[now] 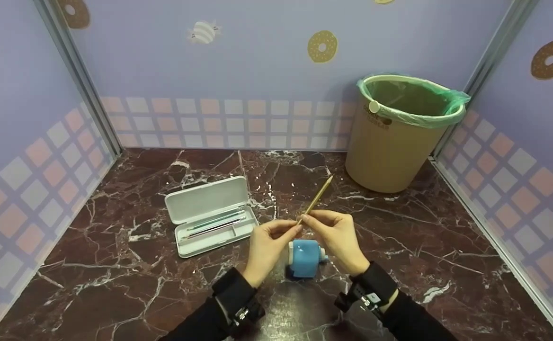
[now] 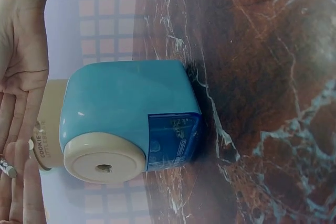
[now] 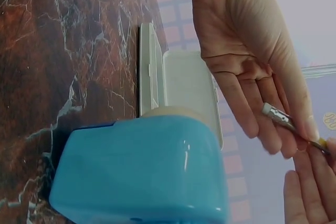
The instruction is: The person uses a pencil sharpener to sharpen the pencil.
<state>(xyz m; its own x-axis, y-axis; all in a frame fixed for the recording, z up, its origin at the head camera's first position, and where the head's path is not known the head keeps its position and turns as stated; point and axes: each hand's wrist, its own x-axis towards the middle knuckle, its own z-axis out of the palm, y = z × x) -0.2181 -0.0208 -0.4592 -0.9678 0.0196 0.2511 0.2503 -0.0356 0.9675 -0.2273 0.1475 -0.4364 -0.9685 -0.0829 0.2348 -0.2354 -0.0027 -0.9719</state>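
Both hands pinch a gold pencil (image 1: 319, 196) at its eraser end. Its pointed end slants up and away toward the back right. My left hand (image 1: 266, 248) holds from the left, thumb against finger; my right hand (image 1: 340, 235) meets it from the right, fingertips close together. In the right wrist view the pencil's eraser end (image 3: 275, 114) sticks out by the left hand (image 3: 241, 45). Just below the hands stands a blue pencil sharpener (image 1: 306, 258). Its cream round face (image 2: 105, 158) has a hole, and shavings show in the clear blue drawer (image 2: 173, 140).
An open white pencil case (image 1: 206, 194) with several pencils (image 1: 216, 220) lies left of the hands. A beige bin (image 1: 385, 151) with a green liner (image 1: 414, 121) stands at the back right. Patterned walls (image 1: 257, 61) enclose the dark marbled table (image 1: 115, 279).
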